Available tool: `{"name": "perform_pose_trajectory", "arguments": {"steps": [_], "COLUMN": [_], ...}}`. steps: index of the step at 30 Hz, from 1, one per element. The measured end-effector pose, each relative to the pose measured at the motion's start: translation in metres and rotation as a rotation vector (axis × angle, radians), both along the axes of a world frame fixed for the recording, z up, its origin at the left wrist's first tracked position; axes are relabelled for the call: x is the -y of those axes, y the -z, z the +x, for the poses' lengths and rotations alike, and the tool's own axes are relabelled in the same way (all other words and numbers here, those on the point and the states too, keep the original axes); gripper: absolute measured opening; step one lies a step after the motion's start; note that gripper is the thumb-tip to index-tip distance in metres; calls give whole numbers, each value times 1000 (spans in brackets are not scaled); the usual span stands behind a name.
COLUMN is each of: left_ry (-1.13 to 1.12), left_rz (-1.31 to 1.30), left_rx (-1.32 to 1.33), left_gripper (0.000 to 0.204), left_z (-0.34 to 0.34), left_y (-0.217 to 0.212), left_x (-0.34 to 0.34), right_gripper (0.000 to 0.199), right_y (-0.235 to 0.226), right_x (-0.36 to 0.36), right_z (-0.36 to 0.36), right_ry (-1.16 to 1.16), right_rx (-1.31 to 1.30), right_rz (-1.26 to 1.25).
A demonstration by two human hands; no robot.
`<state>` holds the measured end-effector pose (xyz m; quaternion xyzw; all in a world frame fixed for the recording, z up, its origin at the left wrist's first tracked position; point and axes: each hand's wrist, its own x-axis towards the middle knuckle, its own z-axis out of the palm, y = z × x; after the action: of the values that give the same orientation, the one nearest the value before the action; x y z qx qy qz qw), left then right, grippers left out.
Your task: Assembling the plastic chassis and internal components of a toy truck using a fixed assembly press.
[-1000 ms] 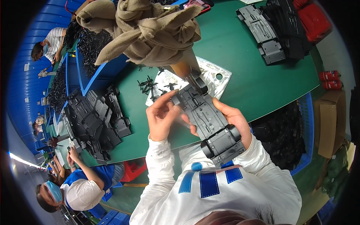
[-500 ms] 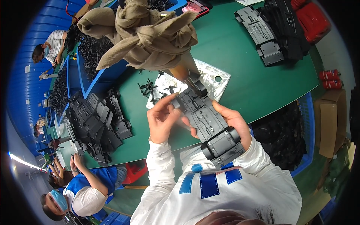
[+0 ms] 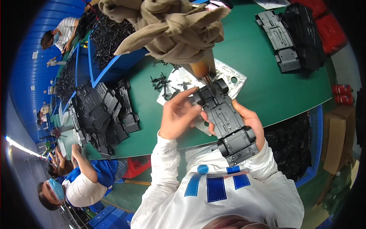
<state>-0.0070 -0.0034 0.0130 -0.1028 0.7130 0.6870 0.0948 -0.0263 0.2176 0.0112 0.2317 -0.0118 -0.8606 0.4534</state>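
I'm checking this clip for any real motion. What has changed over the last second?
Very little. The left hand has drawn its fingers in closer to the front end of the dark grey toy car chassis, just under the tip of the hanging screwdriver. The right hand holds the chassis from below as before. The pile of chassis parts on the green table has not moved.

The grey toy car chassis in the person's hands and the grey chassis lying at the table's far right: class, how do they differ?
The held chassis has black wheels fitted; the far chassis shows none. The held chassis is gripped by both hands above the table; the far chassis lies flat beside a black stack. Both are long grey plastic plates.
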Motion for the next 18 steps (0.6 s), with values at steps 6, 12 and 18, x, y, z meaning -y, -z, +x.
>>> {"name": "perform_pose_trajectory", "arguments": {"steps": [6, 12, 18], "left_ry": [9, 19, -1], "left_rz": [0, 1, -5], "left_rx": [74, 38, 7], "left_gripper": [53, 52, 51], "left_z": [-8, -10, -11], "left_y": [-11, -6, -3], "left_x": [-9, -13, -17], "right_gripper": [55, 54, 54], "right_y": [-11, -23, -23], "right_x": [-3, -4, -5], "right_z": [-4, -8, -11], "right_ry": [6, -4, -8], "right_rx": [-63, -128, -148], "right_rz": [82, 234, 232]}}
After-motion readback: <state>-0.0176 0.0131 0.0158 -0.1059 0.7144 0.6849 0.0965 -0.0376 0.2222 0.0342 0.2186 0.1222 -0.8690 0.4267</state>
